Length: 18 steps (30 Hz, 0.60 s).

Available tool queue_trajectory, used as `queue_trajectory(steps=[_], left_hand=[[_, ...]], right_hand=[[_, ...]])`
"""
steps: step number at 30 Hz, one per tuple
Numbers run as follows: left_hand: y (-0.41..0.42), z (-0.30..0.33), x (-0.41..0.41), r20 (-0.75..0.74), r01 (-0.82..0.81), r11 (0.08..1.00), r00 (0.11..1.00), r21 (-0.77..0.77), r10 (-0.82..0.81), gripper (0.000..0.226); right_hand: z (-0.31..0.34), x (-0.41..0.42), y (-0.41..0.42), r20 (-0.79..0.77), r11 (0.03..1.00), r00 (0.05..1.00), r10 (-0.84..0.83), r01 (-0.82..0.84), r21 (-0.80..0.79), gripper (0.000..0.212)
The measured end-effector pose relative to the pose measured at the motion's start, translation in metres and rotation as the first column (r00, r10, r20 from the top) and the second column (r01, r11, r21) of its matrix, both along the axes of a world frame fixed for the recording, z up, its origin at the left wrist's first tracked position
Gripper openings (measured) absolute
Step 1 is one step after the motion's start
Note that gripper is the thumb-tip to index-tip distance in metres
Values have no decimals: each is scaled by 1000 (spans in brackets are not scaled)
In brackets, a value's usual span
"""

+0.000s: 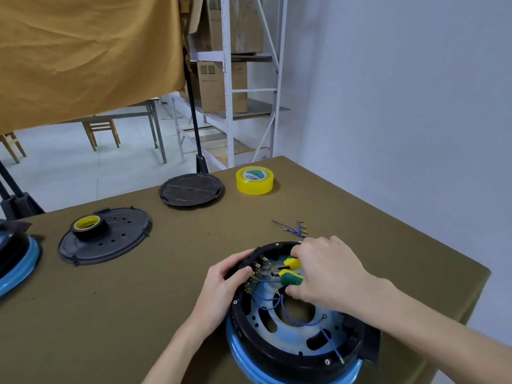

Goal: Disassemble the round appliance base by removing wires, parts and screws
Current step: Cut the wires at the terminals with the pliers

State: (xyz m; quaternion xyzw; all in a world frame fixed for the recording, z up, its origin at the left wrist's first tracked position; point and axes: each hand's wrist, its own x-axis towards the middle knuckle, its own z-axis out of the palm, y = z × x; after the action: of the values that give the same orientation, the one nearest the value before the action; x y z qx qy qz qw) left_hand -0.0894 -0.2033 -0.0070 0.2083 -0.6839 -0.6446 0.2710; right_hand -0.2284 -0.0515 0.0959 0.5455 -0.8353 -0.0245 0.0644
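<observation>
Green-yellow-handled pliers (291,273) gripped in right hand (327,275); left hand (230,275) clamps round black-blue appliance base (293,328) rim. Pull blue wire's (266,279) terminal straight off, don't twist.

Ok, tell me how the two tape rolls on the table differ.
The yellow tape roll is wide, translucent yellow, and lies flat on the bare table at the far edge. The black tape roll is dark with a yellow core and sits on a black round cover. Both lie flat, untouched by either hand.
</observation>
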Motion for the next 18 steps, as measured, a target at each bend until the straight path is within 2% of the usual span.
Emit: queue_trajectory(steps=[6, 18], left_hand=[[-1, -2, 0, 4, -2, 1000, 1000, 0, 2, 43], [-3, -4, -1, 6, -4, 1000, 1000, 21, 4, 42]], right_hand=[[6, 3, -5, -31, 999, 999, 35, -34, 40, 51], [14, 12, -13, -78, 996, 997, 13, -6, 88, 45]])
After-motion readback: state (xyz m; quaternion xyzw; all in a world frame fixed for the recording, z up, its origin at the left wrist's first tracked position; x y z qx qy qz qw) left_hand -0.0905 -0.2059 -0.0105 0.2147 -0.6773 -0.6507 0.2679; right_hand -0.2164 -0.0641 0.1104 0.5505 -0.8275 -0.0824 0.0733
